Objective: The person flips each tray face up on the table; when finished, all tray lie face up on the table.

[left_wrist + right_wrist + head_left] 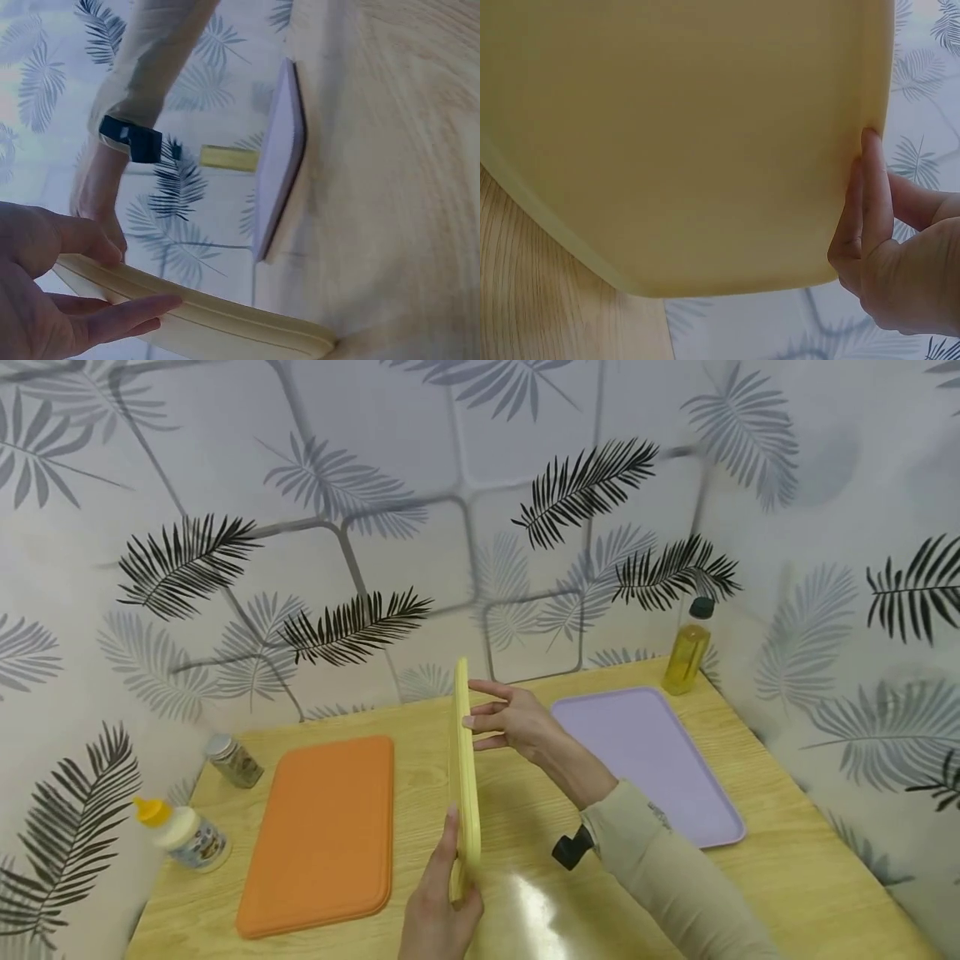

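Observation:
A yellow tray (467, 777) stands on edge above the middle of the table, seen almost edge-on in the head view. My left hand (441, 910) holds its near end, thumb on one side and fingers on the other. At the far end, my right hand (525, 727) grips the upper rim. The right wrist view shows the broad flat face of the yellow tray (675, 150), with the right hand's fingers (876, 202) against it and its thumb behind the rim. Whether the tray's lower edge touches the table, I cannot tell.
An orange tray (322, 835) lies on the left, a lilac tray (637, 752) on the right. Beyond the orange one are a yellow-capped squeeze bottle (197, 843) and a small jar (238, 766). A bottle of yellow liquid (686, 658) stands at the back right corner, near the patterned wall covering.

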Demonstrator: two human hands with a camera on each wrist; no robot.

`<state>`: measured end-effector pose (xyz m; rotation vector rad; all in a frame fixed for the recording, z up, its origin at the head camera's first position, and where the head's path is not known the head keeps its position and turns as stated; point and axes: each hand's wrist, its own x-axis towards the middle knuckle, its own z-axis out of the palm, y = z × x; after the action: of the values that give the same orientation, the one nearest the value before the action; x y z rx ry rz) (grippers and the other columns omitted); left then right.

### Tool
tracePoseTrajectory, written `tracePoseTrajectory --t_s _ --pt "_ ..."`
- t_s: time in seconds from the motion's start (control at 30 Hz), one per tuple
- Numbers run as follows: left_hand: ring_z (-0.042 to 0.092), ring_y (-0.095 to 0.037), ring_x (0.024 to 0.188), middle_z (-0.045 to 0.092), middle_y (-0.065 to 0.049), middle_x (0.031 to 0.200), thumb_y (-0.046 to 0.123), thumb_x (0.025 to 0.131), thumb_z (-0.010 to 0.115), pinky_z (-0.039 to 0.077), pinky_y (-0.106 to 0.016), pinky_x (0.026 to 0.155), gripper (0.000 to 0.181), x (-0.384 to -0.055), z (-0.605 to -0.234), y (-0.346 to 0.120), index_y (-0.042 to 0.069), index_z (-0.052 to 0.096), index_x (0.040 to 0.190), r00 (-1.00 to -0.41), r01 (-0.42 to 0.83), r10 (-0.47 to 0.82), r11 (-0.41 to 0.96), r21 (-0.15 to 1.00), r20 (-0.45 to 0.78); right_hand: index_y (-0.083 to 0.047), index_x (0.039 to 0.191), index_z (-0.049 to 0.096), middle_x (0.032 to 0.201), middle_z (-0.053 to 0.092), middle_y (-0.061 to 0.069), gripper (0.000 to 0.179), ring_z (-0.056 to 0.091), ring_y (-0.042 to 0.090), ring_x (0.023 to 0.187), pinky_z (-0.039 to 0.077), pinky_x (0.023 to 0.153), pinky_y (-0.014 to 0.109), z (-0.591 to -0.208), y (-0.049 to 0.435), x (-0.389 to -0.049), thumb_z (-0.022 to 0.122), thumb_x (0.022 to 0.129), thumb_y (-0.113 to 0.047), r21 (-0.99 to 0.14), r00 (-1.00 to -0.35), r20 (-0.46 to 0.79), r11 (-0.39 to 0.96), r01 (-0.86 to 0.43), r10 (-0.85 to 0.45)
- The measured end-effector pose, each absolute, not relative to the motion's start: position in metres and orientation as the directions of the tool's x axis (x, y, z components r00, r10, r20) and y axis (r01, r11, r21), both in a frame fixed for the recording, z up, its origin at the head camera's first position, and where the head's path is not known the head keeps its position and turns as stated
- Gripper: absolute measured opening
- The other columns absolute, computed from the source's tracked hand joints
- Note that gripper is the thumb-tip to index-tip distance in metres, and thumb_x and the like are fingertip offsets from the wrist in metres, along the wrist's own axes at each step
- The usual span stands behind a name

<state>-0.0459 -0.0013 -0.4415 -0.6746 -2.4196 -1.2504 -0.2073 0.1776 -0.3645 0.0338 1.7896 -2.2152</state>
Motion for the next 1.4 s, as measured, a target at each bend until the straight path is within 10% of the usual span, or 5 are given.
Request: tracePoseTrajectory --t_s 0.23,0.77,0.9,1.1,1.4 --pt "0.057 -0.039 0.114 0.051 -0.019 0.138 -0.024 0.062 0.072 0.049 -0.008 0.060 0.099 -0.043 -0.430 -0.001 0.013 0.039 0.147 -0.792 0.587 0.229 0.542 0.602 0.566 -0.016 0.142 0.048 0.112 0.051 0.017 0.064 0.065 0.022 0.089 0.059 0.071 0.036 -0.368 0.164 -0.209 0.066 0.086 0.008 -0.945 -0.955 -0.192 -0.221 0.242 -0.227" --pt "0.065 -0.042 0.090 0.066 -0.023 0.113 -0.010 0.064 0.071 0.047 -0.007 0.053 0.063 -0.054 -0.424 -0.007 -0.004 0.059 0.125 -0.561 0.759 0.208 0.516 0.397 0.801 -0.015 0.143 0.047 0.108 0.055 0.017 0.063 0.064 0.024 0.092 0.059 0.074 0.040 -0.374 0.161 -0.204 0.068 0.087 0.002 -0.952 -0.957 -0.164 -0.218 0.217 -0.240" --pt "0.068 -0.041 0.084 0.066 -0.025 0.110 -0.009 0.063 0.074 0.049 -0.009 0.052 0.061 -0.054 -0.423 -0.008 -0.003 0.061 0.122 -0.571 0.733 0.180 0.552 0.398 0.801 -0.009 0.145 0.042 0.107 0.061 0.022 0.049 0.066 0.030 0.087 0.058 0.074 0.042 -0.397 0.163 -0.204 0.055 0.099 -0.021 -0.975 -0.969 -0.135 -0.145 0.166 -0.206" --pt "0.069 -0.035 0.083 0.067 -0.023 0.109 0.025 0.095 0.056 0.054 -0.016 0.058 0.038 -0.058 -0.424 -0.017 -0.003 0.062 0.120 -0.553 0.714 0.157 0.595 0.368 0.819 0.006 0.142 0.036 0.121 0.056 0.028 0.053 0.061 0.038 0.101 0.056 0.080 0.049 -0.468 0.165 -0.187 0.051 0.100 -0.023 -0.965 -0.969 -0.197 0.205 0.164 -0.151" --pt "0.068 -0.040 0.076 0.068 -0.022 0.105 -0.020 0.063 0.077 0.048 -0.010 0.046 0.053 -0.054 -0.407 -0.025 -0.007 0.066 0.114 -0.728 0.557 -0.038 0.550 0.622 0.685 0.018 0.140 0.030 0.127 0.051 0.036 0.060 0.059 0.044 0.105 0.057 0.075 0.047 -0.489 0.172 -0.169 0.058 0.094 -0.007 -0.943 -0.953 -0.243 0.274 0.189 -0.179"
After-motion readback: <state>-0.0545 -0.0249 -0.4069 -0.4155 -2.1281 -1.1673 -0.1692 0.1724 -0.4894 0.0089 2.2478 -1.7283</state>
